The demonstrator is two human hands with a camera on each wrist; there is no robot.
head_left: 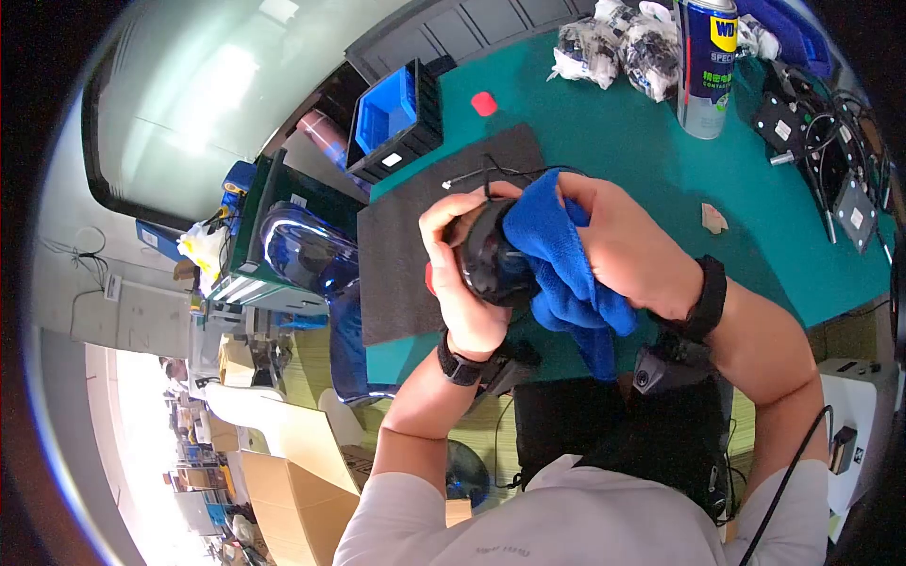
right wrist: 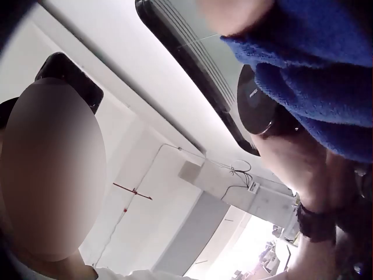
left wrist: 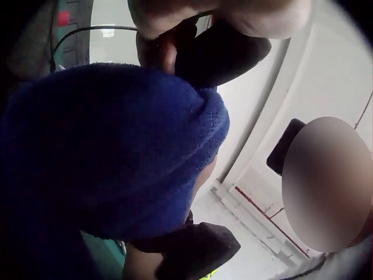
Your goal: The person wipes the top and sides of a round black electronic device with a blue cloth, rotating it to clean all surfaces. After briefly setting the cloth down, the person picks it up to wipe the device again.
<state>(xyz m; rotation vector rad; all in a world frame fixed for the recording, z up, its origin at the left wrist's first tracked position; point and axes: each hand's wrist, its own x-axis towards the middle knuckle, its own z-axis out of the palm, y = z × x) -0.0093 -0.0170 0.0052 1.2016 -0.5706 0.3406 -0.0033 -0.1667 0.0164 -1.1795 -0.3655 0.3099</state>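
Observation:
In the head view my left hand grips a glossy black rounded device, fingers curled round its far side and thumb along the near side. A blue cloth is bunched in my right hand, pressed over the right side of the device. The right wrist view shows a smooth black oval face with a small pale marking, partly covered by the cloth. From the left wrist, the blue cloth fills much of the picture and hides most of the device.
A dark grey mat lies on the green table. Around it are a blue-lined black crate, a red cap, a spray can, plastic-wrapped bundles and black parts with cables. A blue transparent chair stands left.

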